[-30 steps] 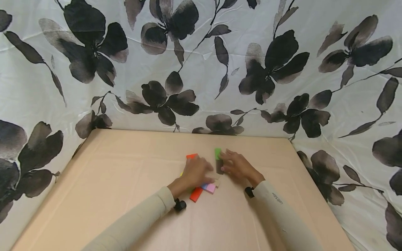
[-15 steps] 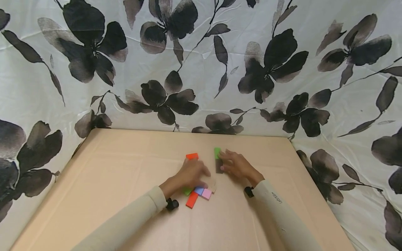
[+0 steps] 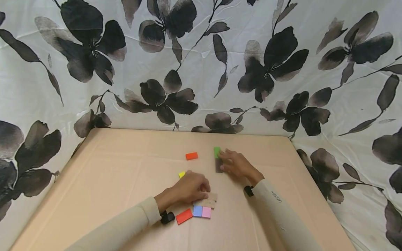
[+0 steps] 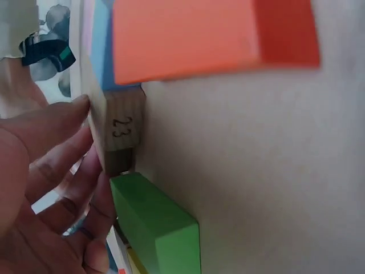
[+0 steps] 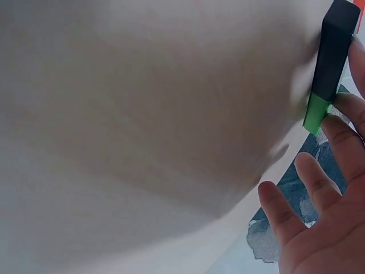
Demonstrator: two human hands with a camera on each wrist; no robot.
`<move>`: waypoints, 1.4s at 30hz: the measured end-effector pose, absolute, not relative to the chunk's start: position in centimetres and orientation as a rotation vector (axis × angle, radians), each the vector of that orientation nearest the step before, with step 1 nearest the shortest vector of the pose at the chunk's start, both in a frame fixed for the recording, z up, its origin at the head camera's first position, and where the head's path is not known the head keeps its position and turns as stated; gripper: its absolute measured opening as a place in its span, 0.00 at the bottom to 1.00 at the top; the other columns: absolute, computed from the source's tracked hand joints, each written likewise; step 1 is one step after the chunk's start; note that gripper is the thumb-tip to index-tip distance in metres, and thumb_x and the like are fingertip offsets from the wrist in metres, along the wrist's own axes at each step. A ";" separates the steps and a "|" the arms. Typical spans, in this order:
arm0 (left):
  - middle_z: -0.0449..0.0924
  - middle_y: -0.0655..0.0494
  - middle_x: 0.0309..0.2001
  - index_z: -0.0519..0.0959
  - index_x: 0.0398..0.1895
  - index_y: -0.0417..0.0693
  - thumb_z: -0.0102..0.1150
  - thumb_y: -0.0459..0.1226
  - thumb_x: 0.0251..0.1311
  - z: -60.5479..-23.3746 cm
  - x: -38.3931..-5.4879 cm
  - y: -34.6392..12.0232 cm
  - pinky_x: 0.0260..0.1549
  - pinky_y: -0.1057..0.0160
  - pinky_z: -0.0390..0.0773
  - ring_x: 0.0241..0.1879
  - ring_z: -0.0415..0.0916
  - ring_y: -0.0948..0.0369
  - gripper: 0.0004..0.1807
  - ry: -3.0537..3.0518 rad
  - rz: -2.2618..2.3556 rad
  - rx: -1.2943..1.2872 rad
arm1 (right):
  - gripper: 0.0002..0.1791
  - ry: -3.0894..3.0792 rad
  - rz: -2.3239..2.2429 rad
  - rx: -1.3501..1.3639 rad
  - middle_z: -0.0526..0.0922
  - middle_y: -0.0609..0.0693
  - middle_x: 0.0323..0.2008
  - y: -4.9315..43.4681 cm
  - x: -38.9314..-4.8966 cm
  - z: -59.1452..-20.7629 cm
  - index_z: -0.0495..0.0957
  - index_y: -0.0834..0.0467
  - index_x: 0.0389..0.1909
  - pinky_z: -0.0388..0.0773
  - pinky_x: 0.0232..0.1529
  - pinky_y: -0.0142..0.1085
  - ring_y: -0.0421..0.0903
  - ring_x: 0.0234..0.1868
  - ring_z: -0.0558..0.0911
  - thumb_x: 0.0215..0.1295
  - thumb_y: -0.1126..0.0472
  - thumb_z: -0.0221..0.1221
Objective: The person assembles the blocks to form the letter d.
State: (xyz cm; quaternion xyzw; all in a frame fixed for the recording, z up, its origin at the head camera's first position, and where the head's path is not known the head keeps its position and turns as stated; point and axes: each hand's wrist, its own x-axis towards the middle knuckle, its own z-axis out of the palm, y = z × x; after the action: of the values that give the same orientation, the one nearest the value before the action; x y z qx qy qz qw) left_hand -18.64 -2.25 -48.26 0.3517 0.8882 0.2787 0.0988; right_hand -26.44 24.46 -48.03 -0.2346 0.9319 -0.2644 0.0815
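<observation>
My left hand [image 3: 192,187] is at the plain wooden blocks [image 3: 207,203]. In the left wrist view, thumb and fingertips grip the edge of the wooden block [image 4: 118,123] marked 23. Against the wooden blocks lie a blue block [image 3: 197,211] and a pink block [image 3: 206,212]. A red block [image 3: 184,216] lies tilted beside the blue one. A green block [image 4: 159,228] is close under the left fingers, hidden in the head view. My right hand [image 3: 239,164] touches the right side of a dark block [image 3: 218,165] and a green block [image 3: 216,152] set end to end, fingers loosely extended.
A second red block [image 3: 191,156] lies farther back on the tan tabletop [image 3: 132,164]. A yellow block [image 3: 181,174] shows partly behind the left hand. Behind the table hangs a white floral cloth [image 3: 213,83].
My left hand has moved toward me, and the wooden, blue and pink blocks came with it. The nearer red block slid nearer and turned. My right hand stayed at the dark and green blocks.
</observation>
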 end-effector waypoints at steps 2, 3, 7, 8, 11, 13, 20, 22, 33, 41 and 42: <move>0.82 0.69 0.29 0.90 0.42 0.54 0.74 0.41 0.64 -48.2 -18.8 -1.9 0.48 0.59 0.73 0.32 0.75 0.71 0.06 2.641 0.834 0.995 | 0.32 2.785 -0.795 -0.707 0.69 0.57 0.78 24.5 -26.5 -48.1 0.73 0.59 0.74 0.55 0.79 0.66 0.64 0.83 0.59 0.71 0.58 0.68; 0.81 0.69 0.28 0.90 0.42 0.54 0.74 0.41 0.64 -48.2 -18.9 -1.7 0.47 0.60 0.74 0.31 0.74 0.70 0.06 2.653 0.832 0.976 | 0.32 2.783 -0.801 -0.711 0.69 0.57 0.78 24.6 -26.5 -48.1 0.73 0.59 0.74 0.54 0.79 0.66 0.64 0.83 0.59 0.72 0.58 0.68; 0.78 0.66 0.26 0.89 0.43 0.52 0.73 0.43 0.66 -48.3 -19.6 -0.7 0.42 0.62 0.73 0.30 0.72 0.66 0.08 2.739 0.818 0.873 | 0.32 2.787 -0.809 -0.734 0.70 0.58 0.77 24.7 -26.6 -48.1 0.74 0.59 0.74 0.55 0.79 0.66 0.65 0.83 0.60 0.71 0.59 0.68; 0.79 0.65 0.26 0.89 0.44 0.51 0.72 0.44 0.66 -48.4 -19.8 -0.4 0.42 0.62 0.73 0.30 0.72 0.65 0.09 2.766 0.812 0.844 | 0.32 2.790 -0.807 -0.740 0.71 0.58 0.77 24.7 -26.6 -48.1 0.74 0.59 0.74 0.55 0.78 0.67 0.65 0.83 0.60 0.71 0.59 0.68; 0.81 0.62 0.30 0.86 0.48 0.50 0.70 0.46 0.68 -48.6 -20.2 0.5 0.41 0.62 0.74 0.31 0.73 0.63 0.13 2.825 0.785 0.755 | 0.32 2.790 -0.809 -0.733 0.71 0.58 0.77 24.7 -26.6 -48.1 0.74 0.59 0.74 0.56 0.78 0.67 0.65 0.83 0.60 0.71 0.59 0.68; 0.82 0.61 0.32 0.85 0.52 0.50 0.69 0.47 0.69 -48.6 -20.2 1.0 0.40 0.62 0.74 0.32 0.73 0.63 0.15 2.838 0.755 0.703 | 0.31 2.791 -0.805 -0.730 0.70 0.58 0.77 24.7 -26.6 -48.1 0.74 0.60 0.74 0.55 0.78 0.67 0.66 0.83 0.60 0.71 0.59 0.68; 0.78 0.60 0.29 0.77 0.67 0.50 0.82 0.49 0.54 -47.3 -19.4 1.4 0.34 0.62 0.73 0.31 0.74 0.59 0.38 2.694 0.754 0.595 | 0.32 2.783 -0.802 -0.710 0.68 0.58 0.78 24.6 -26.7 -48.1 0.73 0.59 0.75 0.55 0.79 0.66 0.65 0.83 0.60 0.72 0.58 0.67; 0.77 0.60 0.27 0.75 0.69 0.49 0.84 0.47 0.51 -47.1 -19.1 1.3 0.32 0.62 0.73 0.31 0.73 0.60 0.42 2.673 0.770 0.607 | 0.33 2.773 -0.811 -0.690 0.67 0.59 0.79 24.6 -26.8 -48.1 0.72 0.59 0.75 0.56 0.79 0.65 0.64 0.83 0.60 0.73 0.58 0.67; 0.77 0.59 0.30 0.77 0.60 0.47 0.84 0.51 0.50 -47.9 -19.4 3.0 0.32 0.63 0.73 0.29 0.74 0.59 0.38 2.767 0.786 0.590 | 0.33 2.763 -0.839 -0.677 0.67 0.60 0.79 24.8 -26.8 -48.3 0.71 0.59 0.76 0.57 0.78 0.65 0.64 0.83 0.60 0.73 0.58 0.67; 0.75 0.55 0.27 0.76 0.52 0.43 0.84 0.53 0.50 -48.1 -19.0 4.2 0.26 0.63 0.71 0.27 0.73 0.57 0.35 2.844 0.804 0.503 | 0.33 2.771 -0.805 -0.704 0.67 0.59 0.79 24.9 -26.9 -48.1 0.71 0.59 0.76 0.58 0.79 0.64 0.64 0.83 0.60 0.73 0.59 0.67; 0.74 0.55 0.27 0.76 0.51 0.43 0.84 0.53 0.51 -48.1 -19.0 4.2 0.26 0.63 0.70 0.26 0.73 0.57 0.35 2.846 0.804 0.497 | 0.33 2.768 -0.806 -0.704 0.67 0.59 0.79 24.9 -26.9 -48.1 0.71 0.59 0.76 0.58 0.79 0.64 0.64 0.83 0.60 0.72 0.59 0.67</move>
State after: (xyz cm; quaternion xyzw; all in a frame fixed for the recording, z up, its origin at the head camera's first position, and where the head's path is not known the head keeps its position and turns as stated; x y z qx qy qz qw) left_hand -19.00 4.24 -48.11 0.1653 0.9466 0.2675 0.0711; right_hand -26.92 24.86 -48.09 -0.2364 0.9292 -0.2707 0.0866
